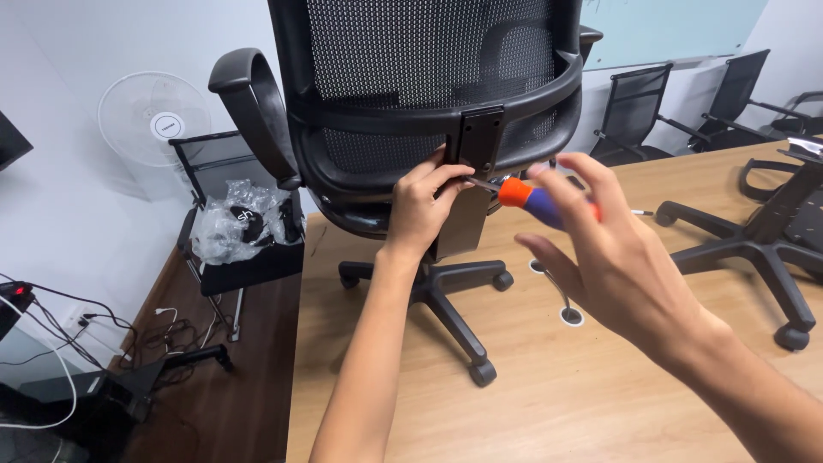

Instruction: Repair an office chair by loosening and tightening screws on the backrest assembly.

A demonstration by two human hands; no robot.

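Fingers of the left hand pinch at the black bracket on the back of the mesh office chair, which stands on the wooden worktop. The right hand has its fingers spread loosely around the handle of an orange-and-blue screwdriver (grip partly blurred), its tip just beside the bracket's lower edge.
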